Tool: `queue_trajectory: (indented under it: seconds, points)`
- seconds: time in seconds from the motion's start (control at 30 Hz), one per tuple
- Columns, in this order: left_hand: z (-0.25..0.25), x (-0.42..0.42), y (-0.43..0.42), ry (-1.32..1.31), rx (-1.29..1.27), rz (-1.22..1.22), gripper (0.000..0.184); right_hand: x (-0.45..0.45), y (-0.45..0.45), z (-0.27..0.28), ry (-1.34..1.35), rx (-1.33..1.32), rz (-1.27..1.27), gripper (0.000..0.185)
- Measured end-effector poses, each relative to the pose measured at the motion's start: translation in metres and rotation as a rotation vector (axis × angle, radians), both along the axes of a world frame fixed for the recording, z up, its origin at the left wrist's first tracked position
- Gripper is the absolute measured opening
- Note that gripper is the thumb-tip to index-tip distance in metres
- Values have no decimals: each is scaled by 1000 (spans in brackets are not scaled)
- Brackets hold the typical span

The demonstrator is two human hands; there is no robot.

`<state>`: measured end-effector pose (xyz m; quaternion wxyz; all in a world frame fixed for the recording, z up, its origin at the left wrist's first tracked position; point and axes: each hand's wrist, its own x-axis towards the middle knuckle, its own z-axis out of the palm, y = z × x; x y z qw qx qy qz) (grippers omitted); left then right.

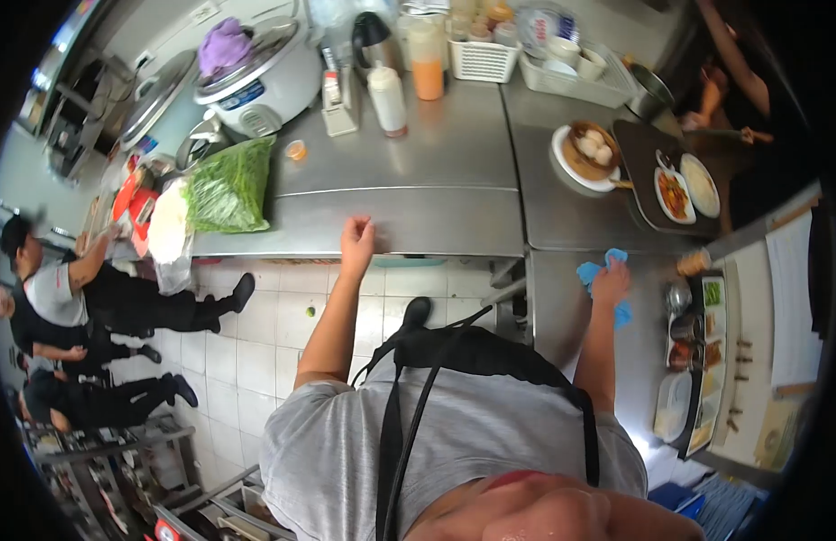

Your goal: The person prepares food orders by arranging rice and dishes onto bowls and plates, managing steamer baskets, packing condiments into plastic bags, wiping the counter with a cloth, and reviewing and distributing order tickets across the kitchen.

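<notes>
My right hand presses a blue cloth onto the steel counter on the right, its fingers closed over the cloth and part of it sticking out below. Near the front edge of the main steel counter, my left hand hovers with curled fingers and nothing visible in it. Beyond the cloth, a bamboo steamer with several white buns rests on a white plate. Beside it lies a dark tray bearing a dish of food and a plate of rice.
A bag of green leaves, a small orange cup and squeeze bottles stand on the counter. Rice cookers are at the back left. Ingredient containers line the right. Co-workers stand at left; another person's arm shows top right.
</notes>
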<state>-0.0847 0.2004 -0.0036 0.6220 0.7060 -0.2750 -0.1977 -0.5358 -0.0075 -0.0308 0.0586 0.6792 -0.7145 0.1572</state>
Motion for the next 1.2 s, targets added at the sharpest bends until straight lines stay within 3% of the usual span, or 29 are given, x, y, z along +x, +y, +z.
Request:
queue_trajectory:
  seconds: [0.13, 0.23, 0.3, 0.33, 0.37, 0.47, 0.5, 0.63, 0.7, 0.77, 0.83, 0.9, 0.97, 1.03, 1.1, 1.2]
  points:
    - [-8, 36, -54, -32, -57, -38, 29, 79, -17, -13, -407, -14, 425, 32]
    - [-5, 60, -119, -177, 139, 21, 61, 163, -8, 3, -953, 171, 395, 31]
    - [4, 69, -154, -143, 205, 77, 72, 207, 4, 2, -727, 48, 602, 32]
    - [12, 74, -171, -126, 236, 100, 78, 226, 21, 14, -173, -81, 596, 34]
    - [25, 79, -182, -96, 254, 78, 87, 234, 26, 23, -147, -81, 636, 34]
    - [6, 106, -229, -186, 253, 111, 85, 240, 23, 29, -146, -43, 665, 34]
    - [17, 114, -237, -150, 349, 18, 83, 240, 21, 29, -159, -25, 650, 33]
    - [17, 141, -281, -186, 302, -14, 77, 244, 21, 33, -160, -26, 614, 31]
    - [2, 155, -308, -242, 269, 38, 73, 244, 22, 35, -169, -17, 607, 31]
    - [-34, 171, -339, -465, 169, 117, 67, 247, 21, 37, -178, -1, 603, 31]
    - [-22, 185, -343, -184, -1, -189, 59, 247, 22, 41, -189, 12, 578, 31]
    - [0, 175, -322, -357, -100, -125, 50, 246, 24, 49, -182, 20, 559, 31]
    - [38, 173, -280, -303, -185, -144, 42, 249, 24, 50, -194, 15, 563, 32]
    - [52, 188, -237, -444, -218, -81, 35, 247, 24, 47, -214, 9, 571, 32]
    - [56, 216, -191, -767, -268, 67, 32, 248, 25, 48, -222, 0, 564, 32]
    - [61, 253, -130, -975, -45, 331, 29, 247, 25, 46, -230, 3, 560, 32]
